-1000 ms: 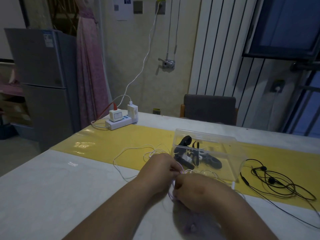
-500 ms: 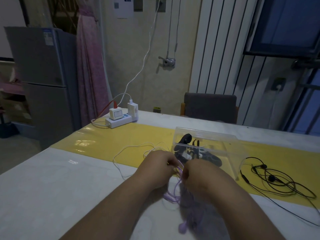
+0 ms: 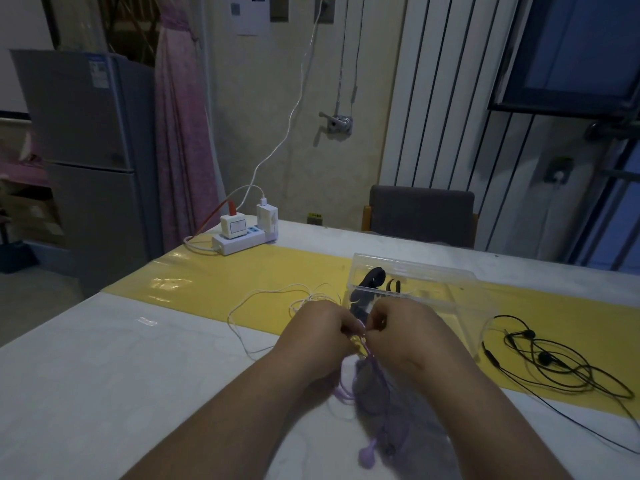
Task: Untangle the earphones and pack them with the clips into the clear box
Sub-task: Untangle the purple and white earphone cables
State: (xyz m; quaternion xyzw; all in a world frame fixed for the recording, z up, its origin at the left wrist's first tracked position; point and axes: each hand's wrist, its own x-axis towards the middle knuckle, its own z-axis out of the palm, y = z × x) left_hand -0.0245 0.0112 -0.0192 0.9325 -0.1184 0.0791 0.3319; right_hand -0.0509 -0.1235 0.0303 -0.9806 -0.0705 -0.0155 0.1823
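My left hand and my right hand meet fingertip to fingertip above the table, both pinching the cord of the purple earphones, whose cable hangs down between my wrists to an earbud near the table. Just behind my hands stands the clear box, lid off, with black clips inside. White earphones lie in loose loops left of the box. Black earphones lie tangled on the yellow strip to the right.
A white power strip with plugged chargers sits at the table's far left edge. A grey chair stands behind the table. The yellow runner crosses the white table.
My hands have risen slightly and moved toward the box, lifting the purple cord so its earbud now dangles lower between my forearms.
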